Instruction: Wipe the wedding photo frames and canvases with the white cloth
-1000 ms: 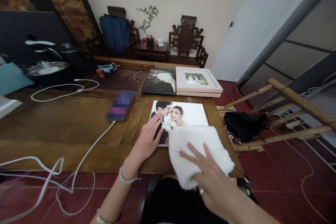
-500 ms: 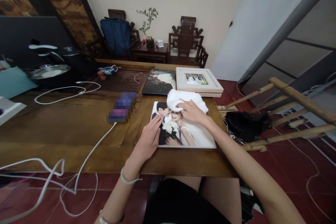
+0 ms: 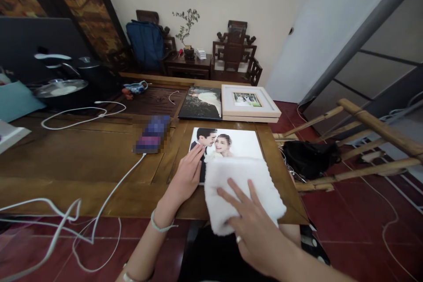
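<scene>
1. Cables [image 3: 82,211], white, trail loose over the left part of the wooden table [image 3: 76,158] and off its near edge; their far ends run out of view.
2. Blurred block [image 3: 151,134] sits mid-table, one cable meeting it; what it is cannot be made out.
3. Left hand [image 3: 184,179] lies flat on the left edge of the photo print [image 3: 238,143], fingers straight and close together, clamped on nothing.
4. White cloth [image 3: 243,185] covers the near half of the print, hiding its lower part and hanging past the table edge.
5. Right hand [image 3: 254,229] presses on the cloth, fingers spread apart; its wrist is cut off at the bottom of the view.
6. Framed picture [image 3: 249,102] rests behind the print, beside a dark photo [image 3: 201,103].
</scene>
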Demonstrator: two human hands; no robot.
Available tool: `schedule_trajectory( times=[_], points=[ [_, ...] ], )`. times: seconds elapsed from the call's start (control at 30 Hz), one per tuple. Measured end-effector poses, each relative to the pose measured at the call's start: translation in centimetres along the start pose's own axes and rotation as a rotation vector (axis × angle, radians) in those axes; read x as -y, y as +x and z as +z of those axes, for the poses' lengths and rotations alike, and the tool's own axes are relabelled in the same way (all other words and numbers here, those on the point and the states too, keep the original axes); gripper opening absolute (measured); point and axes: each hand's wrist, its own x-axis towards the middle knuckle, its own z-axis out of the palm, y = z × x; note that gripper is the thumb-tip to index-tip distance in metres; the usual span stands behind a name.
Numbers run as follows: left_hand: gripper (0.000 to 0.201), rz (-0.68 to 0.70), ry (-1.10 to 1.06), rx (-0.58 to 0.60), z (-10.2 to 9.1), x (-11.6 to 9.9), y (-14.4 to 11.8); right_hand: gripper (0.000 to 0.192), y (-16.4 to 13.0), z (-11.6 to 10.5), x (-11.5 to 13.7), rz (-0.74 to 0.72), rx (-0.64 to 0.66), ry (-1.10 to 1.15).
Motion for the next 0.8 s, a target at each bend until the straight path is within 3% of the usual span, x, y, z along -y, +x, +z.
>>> schedule_trajectory(
  times=[0.17,0.37,0.47,0.53,0.63,0.8],
  points=[
    [0.044,-0.005,-0.007,-0.002,0.0,0.0,0.0,0.043,1.6,-0.6,-0.8,-0.013,0.002,0.028],
    [0.045,0.005,-0.022,-0.016,-0.1,0.0,0.0,0.046,8.9,-3.0,-6.6,0.068,-0.085,-0.003],
    [0.045,0.006,-0.057,-0.019,-0.6,-0.8,0.2,0.046,11.9,-3.7,-8.0,0.144,-0.108,-0.068],
    [0.047,-0.004,-0.133,-0.033,-1.2,-1.6,0.3,0.047,13.1,-3.6,-7.6,0.185,-0.127,-0.110],
    [0.046,-0.088,-0.264,-0.175,-2.0,-2.4,0.5,0.047,13.2,-2.6,-5.5,0.168,-0.099,-0.147],
    [0.051,-0.150,-0.428,-0.292,-2.2,-2.3,0.5,0.032,9.2,-1.0,-1.8,-0.191,-0.039,-0.145]
  ],
)
